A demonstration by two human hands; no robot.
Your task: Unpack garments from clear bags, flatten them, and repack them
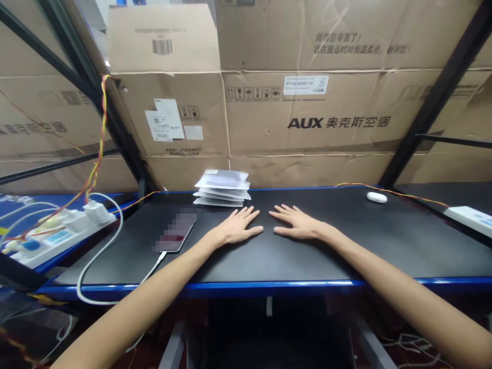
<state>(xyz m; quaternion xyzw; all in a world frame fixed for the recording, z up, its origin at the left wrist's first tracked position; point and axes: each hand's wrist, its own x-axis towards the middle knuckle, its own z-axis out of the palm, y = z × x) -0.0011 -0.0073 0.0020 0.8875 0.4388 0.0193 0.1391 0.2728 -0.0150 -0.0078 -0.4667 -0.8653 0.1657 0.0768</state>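
My left hand [237, 226] lies palm down on the black tabletop [246, 266], fingers spread, with nothing in it. Mirroring it a short way to the right, my right hand [298, 223] also rests flat with its fingers apart and holds nothing. The two thumbs point toward each other without touching. Just behind my left hand stands a stack of several white packets [223, 188]. A phone [177, 233] with a white cable plugged in lies to the left of my left hand.
A white power strip [57, 238] with plugs and cables sits at the far left. A small white case [376, 197] lies at the back right, near another white strip [471, 219]. Cardboard [261, 123] stands behind the table between black metal posts [434, 97].
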